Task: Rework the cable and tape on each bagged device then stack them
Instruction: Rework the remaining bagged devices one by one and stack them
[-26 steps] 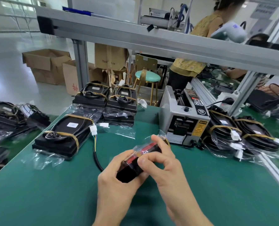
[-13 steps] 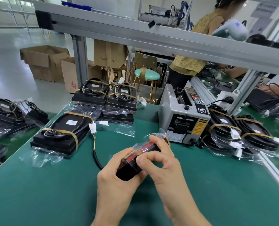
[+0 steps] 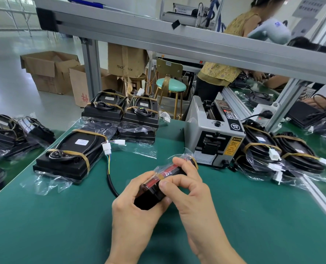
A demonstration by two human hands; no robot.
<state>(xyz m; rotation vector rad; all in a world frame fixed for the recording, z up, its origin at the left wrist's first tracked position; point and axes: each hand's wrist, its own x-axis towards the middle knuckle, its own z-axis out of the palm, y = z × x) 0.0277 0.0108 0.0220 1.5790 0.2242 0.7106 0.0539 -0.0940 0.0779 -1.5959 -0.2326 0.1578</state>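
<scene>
Left hand (image 3: pixel 139 204) and right hand (image 3: pixel 192 193) both grip one bagged device (image 3: pixel 158 185)

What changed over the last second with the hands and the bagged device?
Almost nothing. Both the left hand and the right hand keep gripping the same bagged device above the green mat, fingers in the same places at its tape band. Only the camera view drifted slightly. The taped devices on the left, the tape dispenser and the black cable stayed put.
</scene>
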